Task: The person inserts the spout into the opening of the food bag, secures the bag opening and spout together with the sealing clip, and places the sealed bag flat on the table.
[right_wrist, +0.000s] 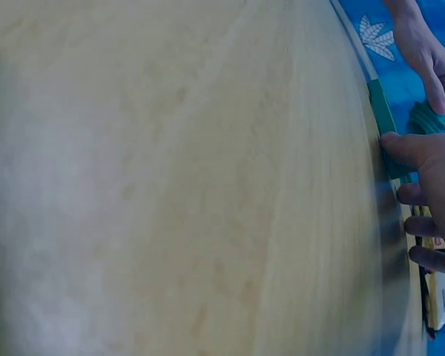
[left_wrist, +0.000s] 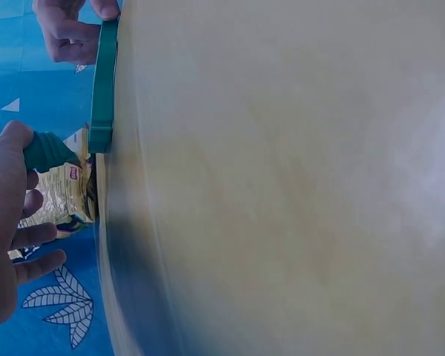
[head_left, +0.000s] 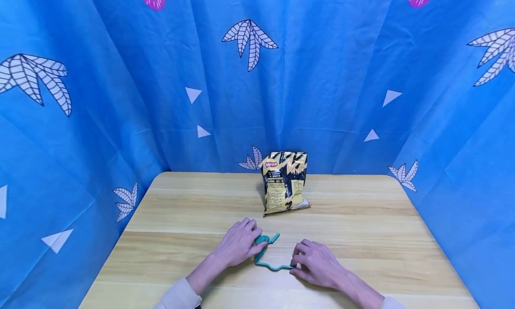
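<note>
A teal bag clip (head_left: 274,268) with hinged, thin arms lies spread in an angular shape low over the table. My left hand (head_left: 239,243) pinches its round ribbed cap (left_wrist: 48,152) between thumb and fingers; the other fingers stand loosely bent in the left wrist view. My right hand (head_left: 315,263) pinches the right end of the front arm, with the thumb on the flat teal strip (right_wrist: 382,111) in the right wrist view. Beyond both hands a black and yellow snack bag (head_left: 284,181) stands upright, its printed back facing me.
The wooden table (head_left: 193,206) has rounded far corners. A blue curtain (head_left: 322,76) with white leaf and triangle prints hangs behind it and along both sides. The snack bag is close to the table's far edge.
</note>
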The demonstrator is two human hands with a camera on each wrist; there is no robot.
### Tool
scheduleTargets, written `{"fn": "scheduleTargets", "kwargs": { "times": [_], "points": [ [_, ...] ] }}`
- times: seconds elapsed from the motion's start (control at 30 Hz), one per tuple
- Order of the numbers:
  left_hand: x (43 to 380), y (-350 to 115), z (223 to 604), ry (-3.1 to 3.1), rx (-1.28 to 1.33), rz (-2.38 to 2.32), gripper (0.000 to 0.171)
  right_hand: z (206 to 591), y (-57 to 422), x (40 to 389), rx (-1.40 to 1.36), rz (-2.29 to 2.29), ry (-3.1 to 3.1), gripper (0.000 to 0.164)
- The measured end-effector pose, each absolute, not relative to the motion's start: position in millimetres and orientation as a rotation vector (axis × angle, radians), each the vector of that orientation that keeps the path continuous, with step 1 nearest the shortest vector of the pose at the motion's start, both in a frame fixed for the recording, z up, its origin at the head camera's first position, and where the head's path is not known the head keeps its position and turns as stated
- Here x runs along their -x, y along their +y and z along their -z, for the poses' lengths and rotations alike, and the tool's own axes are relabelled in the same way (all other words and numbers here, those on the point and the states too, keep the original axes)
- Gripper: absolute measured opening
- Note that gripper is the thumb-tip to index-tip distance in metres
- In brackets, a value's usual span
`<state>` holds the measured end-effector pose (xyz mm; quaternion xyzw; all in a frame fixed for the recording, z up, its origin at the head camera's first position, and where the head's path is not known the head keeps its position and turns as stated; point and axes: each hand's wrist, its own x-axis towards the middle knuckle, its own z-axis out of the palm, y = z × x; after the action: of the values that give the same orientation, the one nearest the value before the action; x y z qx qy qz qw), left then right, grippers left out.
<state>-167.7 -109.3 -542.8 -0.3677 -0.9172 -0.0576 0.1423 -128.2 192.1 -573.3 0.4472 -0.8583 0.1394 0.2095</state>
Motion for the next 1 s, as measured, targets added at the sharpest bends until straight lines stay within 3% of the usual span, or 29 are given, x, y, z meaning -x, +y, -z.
{"fn": "scheduleTargets", "kwargs": {
  "times": [1.0],
  "points": [
    [171.0, -112.2, 544.8, -2.663, 1.060, 0.185, 0.027, 517.6, 189.3, 201.9, -1.044, -0.437, -2.358, 0.031]
  ]
}}
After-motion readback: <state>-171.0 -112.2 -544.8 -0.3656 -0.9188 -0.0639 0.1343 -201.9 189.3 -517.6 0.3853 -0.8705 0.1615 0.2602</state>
